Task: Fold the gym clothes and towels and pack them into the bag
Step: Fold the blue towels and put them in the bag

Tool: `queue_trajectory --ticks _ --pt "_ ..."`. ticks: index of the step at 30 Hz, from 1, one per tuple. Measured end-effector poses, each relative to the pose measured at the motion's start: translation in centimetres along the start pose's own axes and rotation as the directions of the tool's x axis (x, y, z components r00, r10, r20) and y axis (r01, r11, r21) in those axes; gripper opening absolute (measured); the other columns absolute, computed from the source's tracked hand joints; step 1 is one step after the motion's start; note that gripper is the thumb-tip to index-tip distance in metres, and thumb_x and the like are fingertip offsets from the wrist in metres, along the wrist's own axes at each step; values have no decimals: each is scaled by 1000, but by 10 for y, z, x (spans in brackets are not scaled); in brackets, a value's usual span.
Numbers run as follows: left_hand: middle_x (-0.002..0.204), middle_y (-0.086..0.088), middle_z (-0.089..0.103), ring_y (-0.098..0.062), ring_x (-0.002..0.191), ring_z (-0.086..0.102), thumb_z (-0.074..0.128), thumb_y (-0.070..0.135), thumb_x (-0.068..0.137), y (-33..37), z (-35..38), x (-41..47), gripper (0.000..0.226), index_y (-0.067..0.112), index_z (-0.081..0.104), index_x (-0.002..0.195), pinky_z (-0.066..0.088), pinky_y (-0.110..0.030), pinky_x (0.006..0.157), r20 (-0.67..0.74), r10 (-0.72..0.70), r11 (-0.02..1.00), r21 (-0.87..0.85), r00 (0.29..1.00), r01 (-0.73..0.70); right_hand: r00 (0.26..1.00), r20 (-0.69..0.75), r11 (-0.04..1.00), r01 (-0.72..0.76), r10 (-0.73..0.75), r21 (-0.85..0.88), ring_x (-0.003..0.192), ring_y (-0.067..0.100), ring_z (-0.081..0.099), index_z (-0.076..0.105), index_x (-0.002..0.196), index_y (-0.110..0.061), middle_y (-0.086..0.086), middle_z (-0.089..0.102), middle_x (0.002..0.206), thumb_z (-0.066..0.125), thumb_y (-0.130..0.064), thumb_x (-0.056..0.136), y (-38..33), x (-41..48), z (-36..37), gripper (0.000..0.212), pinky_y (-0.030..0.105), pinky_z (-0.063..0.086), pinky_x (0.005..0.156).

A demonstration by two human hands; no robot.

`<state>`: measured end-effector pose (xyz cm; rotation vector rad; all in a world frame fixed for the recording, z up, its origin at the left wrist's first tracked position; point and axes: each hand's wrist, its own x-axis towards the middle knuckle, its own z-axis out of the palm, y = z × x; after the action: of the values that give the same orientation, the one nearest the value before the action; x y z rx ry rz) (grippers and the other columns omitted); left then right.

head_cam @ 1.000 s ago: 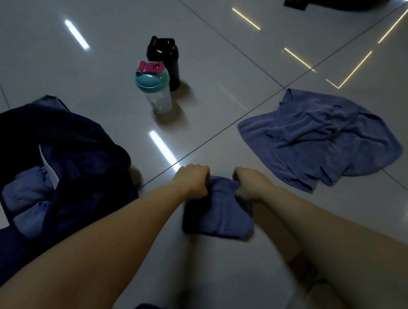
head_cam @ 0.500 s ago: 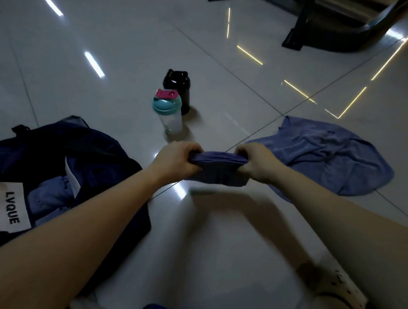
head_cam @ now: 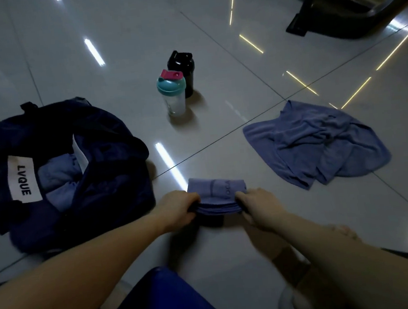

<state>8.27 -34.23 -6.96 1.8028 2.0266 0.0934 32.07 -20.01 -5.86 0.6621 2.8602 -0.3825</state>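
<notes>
Left hand (head_cam: 178, 208) and right hand (head_cam: 257, 205) each grip an end of the folded towel (head_cam: 217, 195); keep layers squared, then lift it level into the bag (head_cam: 116, 187).

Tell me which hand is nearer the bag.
Left. The left hand grips the folded cloth at the end beside the bag; the right hand grips the other end, farther away.
</notes>
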Motion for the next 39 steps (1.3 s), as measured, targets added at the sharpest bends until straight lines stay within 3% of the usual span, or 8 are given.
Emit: queue_trajectory --ticks 7,11,19,28,30,32,35,39 --pt "90 0 70 -28 86 64 57 49 78 -5 -2 19 27 27 55 93 53 -42 78 27 -273 892 -368 962 264 966 69 924 -260 250 282 96 42 63 52 117 -15 19 69 111 55 -23 94 14 13 1 25 42 47 74" --pt "87 -4 67 -30 84 61 61 40 91 -4 3 32 20 24 50 87 49 -39 73 -31 -409 829 -431 912 357 942 105 849 -333 319 410 90 41 62 49 103 -15 19 68 100 54 -26 98 21 25 0 14 41 41 67" --pt "78 -2 64 -27 77 61 68 49 86 1 10 44 33 21 54 74 46 -35 66 -64 -649 653 -558 758 512 832 117 713 -530 543 460 92 36 61 56 94 -16 12 67 95 61 -40 95 28 49 2 25 38 44 70" --pt "91 -11 68 -32 83 61 60 43 94 2 15 56 27 22 51 80 46 -35 70 -22 -690 634 -501 724 589 743 206 620 -653 637 436 82 35 60 50 73 -18 8 60 80 63 -42 91 27 61 7 33 33 39 64" --pt "93 -8 64 -31 83 59 64 31 91 4 8 57 16 19 53 90 49 -39 72 -211 -590 791 -345 780 505 733 216 610 -664 645 432 85 35 61 54 78 -16 7 60 82 62 -42 91 28 64 7 30 33 40 66" --pt "102 -9 62 -33 88 58 66 12 81 7 4 58 18 16 60 98 46 -40 75 -409 -230 972 -59 883 226 735 223 613 -664 641 427 87 35 61 56 83 -16 7 60 85 61 -43 92 27 66 6 29 33 40 67" --pt "126 -13 63 -34 111 59 55 19 87 8 17 56 34 11 65 118 44 -41 96 -367 216 974 149 905 -172 737 222 615 -662 638 429 89 37 61 54 84 -16 10 62 89 60 -44 93 27 64 7 30 34 42 68" --pt "167 -9 20 -27 155 17 19 63 101 0 39 41 79 13 14 162 13 -46 126 -19 64 976 207 998 -59 702 236 579 -696 672 425 87 34 60 57 90 -11 10 61 88 62 -49 92 28 61 8 39 34 40 66"
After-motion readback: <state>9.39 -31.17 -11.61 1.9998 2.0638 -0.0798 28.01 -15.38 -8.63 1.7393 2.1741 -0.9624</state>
